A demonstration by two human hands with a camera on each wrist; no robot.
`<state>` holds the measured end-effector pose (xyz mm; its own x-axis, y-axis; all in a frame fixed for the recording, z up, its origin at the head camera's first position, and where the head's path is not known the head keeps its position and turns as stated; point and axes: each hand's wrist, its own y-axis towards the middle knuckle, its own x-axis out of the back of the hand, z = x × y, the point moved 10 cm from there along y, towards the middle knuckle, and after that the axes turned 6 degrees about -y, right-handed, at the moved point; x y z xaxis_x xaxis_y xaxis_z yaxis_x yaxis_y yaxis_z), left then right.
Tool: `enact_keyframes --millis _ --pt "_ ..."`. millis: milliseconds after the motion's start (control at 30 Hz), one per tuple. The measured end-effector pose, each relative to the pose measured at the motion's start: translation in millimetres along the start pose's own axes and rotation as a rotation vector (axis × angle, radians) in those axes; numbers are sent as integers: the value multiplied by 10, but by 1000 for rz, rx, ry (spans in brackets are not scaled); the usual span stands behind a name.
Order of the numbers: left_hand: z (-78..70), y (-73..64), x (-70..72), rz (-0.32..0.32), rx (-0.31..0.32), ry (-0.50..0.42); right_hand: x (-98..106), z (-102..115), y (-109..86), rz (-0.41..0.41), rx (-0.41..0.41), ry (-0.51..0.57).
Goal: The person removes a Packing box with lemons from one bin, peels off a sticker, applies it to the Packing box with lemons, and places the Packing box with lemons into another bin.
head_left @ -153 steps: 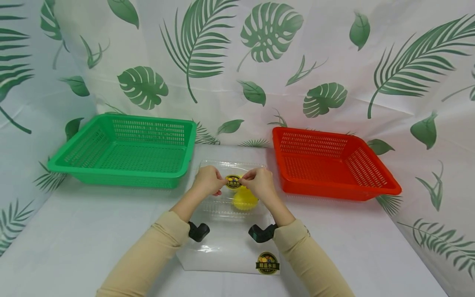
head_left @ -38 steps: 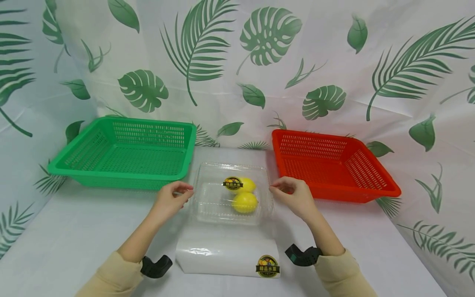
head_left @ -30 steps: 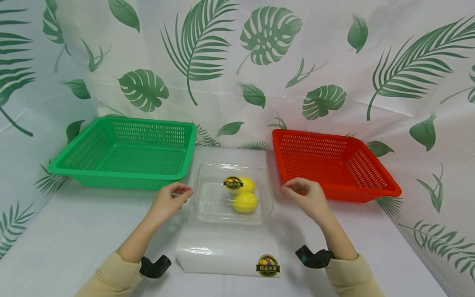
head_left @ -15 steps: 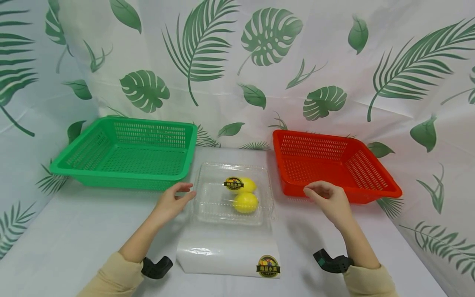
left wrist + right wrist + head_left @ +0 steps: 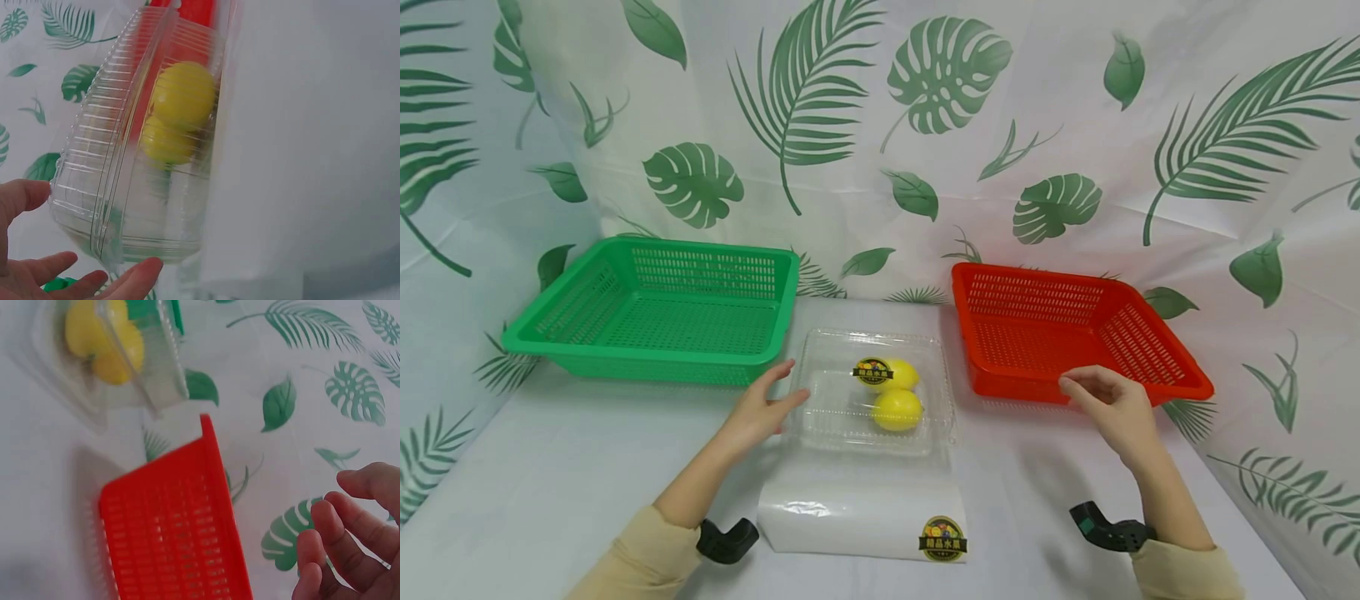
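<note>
A clear plastic clamshell box (image 5: pixel 831 425) sits shut in the middle of the table. Inside its right half are two lemons (image 5: pixel 897 410), and a black-and-gold label (image 5: pixel 873 371) lies on the lid above them. My left hand (image 5: pixel 765 410), thumb and fingers spread, is at the box's left edge; in the left wrist view its fingertips (image 5: pixel 145 270) are right by the box's end. Away to the right, my right hand (image 5: pixel 1116 412) hovers in front of the red basket (image 5: pixel 1015 387) with loosely bent fingers and nothing in them.
A green basket (image 5: pixel 647 367) stands at the back left. In front of the box lies a glossy white sheet (image 5: pixel 842 517), raised in a fold, with a second matching label (image 5: pixel 943 538) at its right corner. A leaf-print cloth hangs behind.
Earlier both hands held the label over the lid; now it lies there, released. The right hand has since moved right to the red basket. The left has spread its fingers and edged toward the box.
</note>
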<state>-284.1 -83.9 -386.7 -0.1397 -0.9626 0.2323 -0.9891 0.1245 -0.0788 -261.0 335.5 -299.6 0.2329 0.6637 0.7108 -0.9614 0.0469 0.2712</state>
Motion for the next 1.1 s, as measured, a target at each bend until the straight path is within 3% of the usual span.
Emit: enact_keyframes --millis 300,633,1100 --pt "-7 47 -103 37 -21 -48 169 -248 5 -13 -59 14" --pt "6 124 -195 64 -82 20 279 -500 -14 -34 -89 19" --pt "102 132 -270 117 16 -183 427 -783 9 -39 -113 57"
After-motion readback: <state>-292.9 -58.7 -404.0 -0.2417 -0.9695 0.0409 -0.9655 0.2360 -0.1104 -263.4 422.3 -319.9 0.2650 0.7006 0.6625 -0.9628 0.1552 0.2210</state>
